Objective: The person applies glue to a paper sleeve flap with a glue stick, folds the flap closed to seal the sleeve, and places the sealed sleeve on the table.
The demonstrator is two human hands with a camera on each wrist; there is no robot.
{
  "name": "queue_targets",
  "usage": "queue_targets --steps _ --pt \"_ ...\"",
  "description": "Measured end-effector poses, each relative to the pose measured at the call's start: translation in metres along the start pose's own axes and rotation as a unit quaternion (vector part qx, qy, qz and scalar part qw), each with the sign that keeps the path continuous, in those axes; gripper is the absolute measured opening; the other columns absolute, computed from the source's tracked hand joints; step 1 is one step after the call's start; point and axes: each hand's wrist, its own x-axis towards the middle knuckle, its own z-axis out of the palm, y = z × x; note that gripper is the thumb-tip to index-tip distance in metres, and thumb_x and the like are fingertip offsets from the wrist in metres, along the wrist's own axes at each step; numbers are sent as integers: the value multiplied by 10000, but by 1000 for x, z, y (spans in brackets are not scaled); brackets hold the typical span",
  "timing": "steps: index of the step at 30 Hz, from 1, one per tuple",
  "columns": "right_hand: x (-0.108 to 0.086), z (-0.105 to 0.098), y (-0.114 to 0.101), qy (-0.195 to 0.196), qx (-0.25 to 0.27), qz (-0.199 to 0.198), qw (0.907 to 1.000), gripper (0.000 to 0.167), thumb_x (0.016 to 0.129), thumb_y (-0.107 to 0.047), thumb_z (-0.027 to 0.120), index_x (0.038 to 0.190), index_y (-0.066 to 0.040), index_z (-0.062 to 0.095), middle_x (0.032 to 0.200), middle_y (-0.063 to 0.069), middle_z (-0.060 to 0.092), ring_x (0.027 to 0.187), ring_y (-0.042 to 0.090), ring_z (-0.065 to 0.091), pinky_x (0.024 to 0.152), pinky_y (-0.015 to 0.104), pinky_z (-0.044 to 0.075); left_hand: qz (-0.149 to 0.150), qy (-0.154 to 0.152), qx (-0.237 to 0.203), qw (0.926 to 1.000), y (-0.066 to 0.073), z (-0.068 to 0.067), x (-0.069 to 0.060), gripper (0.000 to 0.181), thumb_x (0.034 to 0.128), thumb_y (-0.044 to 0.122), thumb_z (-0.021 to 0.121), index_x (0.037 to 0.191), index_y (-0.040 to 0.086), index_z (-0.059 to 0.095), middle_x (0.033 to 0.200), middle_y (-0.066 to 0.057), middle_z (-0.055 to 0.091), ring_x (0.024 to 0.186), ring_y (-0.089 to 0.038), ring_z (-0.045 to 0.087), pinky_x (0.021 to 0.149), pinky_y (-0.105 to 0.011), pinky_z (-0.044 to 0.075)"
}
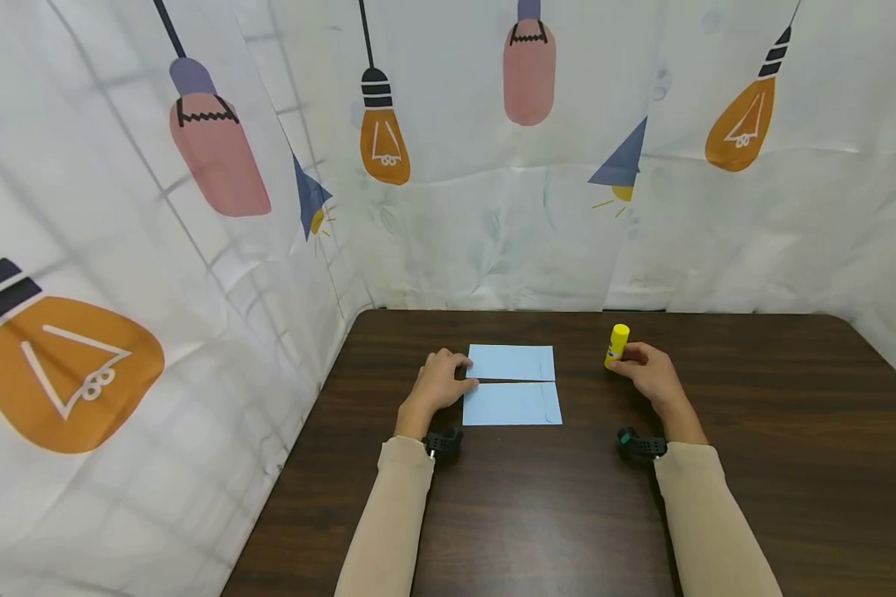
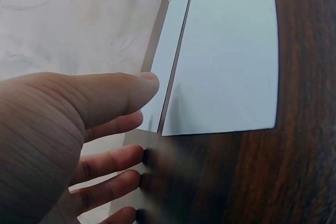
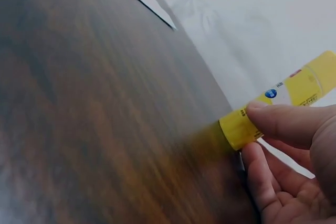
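Two light blue envelopes (image 1: 513, 406) lie flat on the dark wooden table, one behind the other with a narrow gap between. At their left ends rests my left hand (image 1: 436, 381). Its thumb (image 2: 126, 90) reaches over the gap, and the index finger touches the left edge of the far envelope (image 1: 509, 362). To the right, my right hand (image 1: 651, 377) pinches a yellow glue stick (image 1: 616, 347) low on its barrel between thumb and fingers. The stick stands about upright, cap on top, its base at or just above the table; I cannot tell which.
The brown table (image 1: 538, 514) reaches well past both forearms. A white curtain (image 1: 455, 232) with printed lamps and bulbs hangs along the table's back and left edges. Black wrist straps (image 1: 642, 445) sit on both wrists.
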Motion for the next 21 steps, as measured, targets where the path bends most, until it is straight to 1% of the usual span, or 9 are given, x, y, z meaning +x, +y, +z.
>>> queue_targets --steps 5,8,12,14,17,19,21 --pt "0 -1 2 -45 53 -19 10000 561 1022 -257 646 1476 18 465 1493 261 489 1327 407 503 1065 503 442 -15 -3 -88 10000 0 -2 0 459 971 357 705 1369 135 648 1370 -129 576 1250 -338 487 1070 -542 417" --pt "0 -2 3 -78 39 -25 10000 573 1028 -285 634 1480 20 460 1490 259 491 1301 387 524 1007 425 472 -80 11 -161 9998 0 -3 -1 464 967 354 711 1373 139 645 1359 -121 588 1263 -335 496 1077 -534 423" --pt "0 -4 5 -123 -24 6 9999 589 1037 -344 607 1478 19 464 1475 251 505 1204 328 564 940 340 491 -94 59 -164 9998 -1 -4 -1 449 967 336 715 1363 135 651 1337 -122 606 1266 -339 514 1063 -530 442" --pt "-1 -5 6 -160 -51 53 9998 592 1041 -373 592 1472 15 470 1470 244 508 1169 307 572 951 353 495 -86 76 -134 9998 -1 -5 -2 447 969 334 712 1362 131 651 1330 -124 611 1260 -338 523 1050 -529 453" --pt "-5 -6 5 -213 -47 103 9997 595 1048 -391 569 1459 29 474 1467 260 499 1162 321 580 998 427 488 -98 164 -100 9998 -2 -5 -2 434 967 330 712 1346 126 659 1303 -124 621 1236 -334 540 1027 -520 471" --pt "-7 -7 4 -259 -82 158 9995 585 1053 -394 556 1451 28 478 1449 256 510 1165 337 588 1015 466 481 -136 292 19 9995 -3 -5 -2 424 965 330 714 1337 132 665 1286 -118 626 1222 -330 551 1013 -516 479" --pt "-10 -8 3 -305 -126 184 9993 575 1058 -390 545 1442 34 484 1411 247 535 1161 340 597 1009 469 490 -179 496 205 9984 -6 -5 -3 409 961 329 717 1321 140 674 1275 -115 632 1213 -335 561 1009 -521 482"
